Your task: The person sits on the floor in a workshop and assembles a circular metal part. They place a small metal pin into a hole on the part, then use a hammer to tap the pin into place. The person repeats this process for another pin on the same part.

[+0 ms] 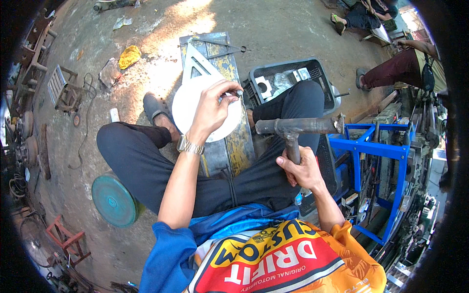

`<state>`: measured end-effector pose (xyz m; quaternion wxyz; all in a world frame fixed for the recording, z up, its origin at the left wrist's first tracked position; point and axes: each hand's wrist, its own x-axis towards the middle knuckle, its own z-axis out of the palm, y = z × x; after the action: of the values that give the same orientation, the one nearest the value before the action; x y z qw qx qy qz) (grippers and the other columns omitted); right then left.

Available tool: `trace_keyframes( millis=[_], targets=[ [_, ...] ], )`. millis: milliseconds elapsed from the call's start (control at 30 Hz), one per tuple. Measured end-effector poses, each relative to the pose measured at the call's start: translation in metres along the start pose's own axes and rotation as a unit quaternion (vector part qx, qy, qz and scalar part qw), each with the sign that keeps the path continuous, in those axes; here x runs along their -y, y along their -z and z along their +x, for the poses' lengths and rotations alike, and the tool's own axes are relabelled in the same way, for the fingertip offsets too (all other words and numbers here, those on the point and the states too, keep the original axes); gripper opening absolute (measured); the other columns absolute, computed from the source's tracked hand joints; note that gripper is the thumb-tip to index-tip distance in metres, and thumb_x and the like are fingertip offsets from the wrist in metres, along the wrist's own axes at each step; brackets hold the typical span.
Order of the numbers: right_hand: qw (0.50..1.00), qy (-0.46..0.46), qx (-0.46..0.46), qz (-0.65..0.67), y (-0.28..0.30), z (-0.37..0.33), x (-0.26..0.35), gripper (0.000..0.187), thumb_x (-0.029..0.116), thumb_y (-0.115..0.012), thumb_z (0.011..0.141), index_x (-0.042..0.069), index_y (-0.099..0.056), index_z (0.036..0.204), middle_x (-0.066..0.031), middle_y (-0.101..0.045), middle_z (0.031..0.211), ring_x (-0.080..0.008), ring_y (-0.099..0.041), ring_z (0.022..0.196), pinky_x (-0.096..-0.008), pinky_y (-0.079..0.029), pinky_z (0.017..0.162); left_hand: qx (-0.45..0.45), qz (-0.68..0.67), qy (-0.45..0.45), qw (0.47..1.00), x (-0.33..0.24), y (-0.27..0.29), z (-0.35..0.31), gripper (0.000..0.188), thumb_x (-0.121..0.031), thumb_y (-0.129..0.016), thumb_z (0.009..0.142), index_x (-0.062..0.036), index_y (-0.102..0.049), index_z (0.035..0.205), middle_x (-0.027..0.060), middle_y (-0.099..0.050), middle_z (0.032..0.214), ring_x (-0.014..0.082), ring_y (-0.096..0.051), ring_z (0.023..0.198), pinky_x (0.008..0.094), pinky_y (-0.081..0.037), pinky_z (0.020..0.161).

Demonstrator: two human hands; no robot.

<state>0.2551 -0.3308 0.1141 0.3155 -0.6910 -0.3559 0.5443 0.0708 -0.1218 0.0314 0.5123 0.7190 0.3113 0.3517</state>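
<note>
My left hand [214, 108], with a metal watch at its wrist, is over a white round plate [225, 128]. Its fingers are pinched on a small grey metal piece [239, 93], whose kind I cannot make out. From the plate's far side a white triangular part [193, 61] with a slot reaches away. Both lie on a long bench [242, 155] with worn yellow and black paint. My right hand [304, 171] is wrapped around the handle of a heavy steel hammer [305, 126]. The hammer's long round head is raised above my right thigh, apart from the plate.
A metal divider [229, 49] lies at the bench's far end. Beside it, a dark plastic crate [286, 63] holds metal parts. A blue metal frame [376, 149] stands at right, a green round stool [113, 200] at left. Another person [400, 71] stands at the far right.
</note>
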Motion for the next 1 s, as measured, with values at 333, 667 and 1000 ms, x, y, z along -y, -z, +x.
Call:
trace_keyframes(
  millis=[333,667,1000],
  targets=[
    [1.000,-0.010,-0.003,-0.027,0.000,-0.004,0.000,0.031,0.023,-0.072,0.093,0.003,-0.055,0.077,-0.0007,-0.050,0.048,-0.0095,-0.050,0.038,-0.0268,-0.038,0.035,0.000,-0.040,0.036,0.999,0.003,0.001,0.007,0.028,0.017,-0.050,0.082,0.0048,-0.066,0.101,0.0139,-0.069,0.089,0.0181,-0.068,0.083,0.0316,-0.055,0.080],
    [0.999,0.033,0.020,-0.010,0.011,-0.002,0.007,0.032,0.031,-0.061,0.100,0.002,-0.054,0.090,-0.0009,-0.051,0.053,-0.0102,-0.051,0.039,-0.0266,-0.039,0.037,0.011,-0.028,0.008,1.000,0.002,0.001,0.004,0.026,0.017,-0.055,0.079,0.0037,-0.069,0.098,0.0107,-0.069,0.090,0.0186,-0.068,0.085,0.0302,-0.054,0.078],
    [0.978,0.090,-0.015,-0.187,0.011,0.021,0.051,0.037,0.035,-0.058,0.101,0.001,-0.055,0.085,-0.0056,-0.050,0.051,-0.0145,-0.053,0.044,-0.0326,-0.040,0.045,0.051,-0.030,0.040,0.997,0.004,0.006,0.005,0.022,0.014,-0.060,0.082,0.0027,-0.069,0.099,0.0058,-0.071,0.096,0.0134,-0.065,0.092,0.0282,-0.052,0.083]
  ],
)
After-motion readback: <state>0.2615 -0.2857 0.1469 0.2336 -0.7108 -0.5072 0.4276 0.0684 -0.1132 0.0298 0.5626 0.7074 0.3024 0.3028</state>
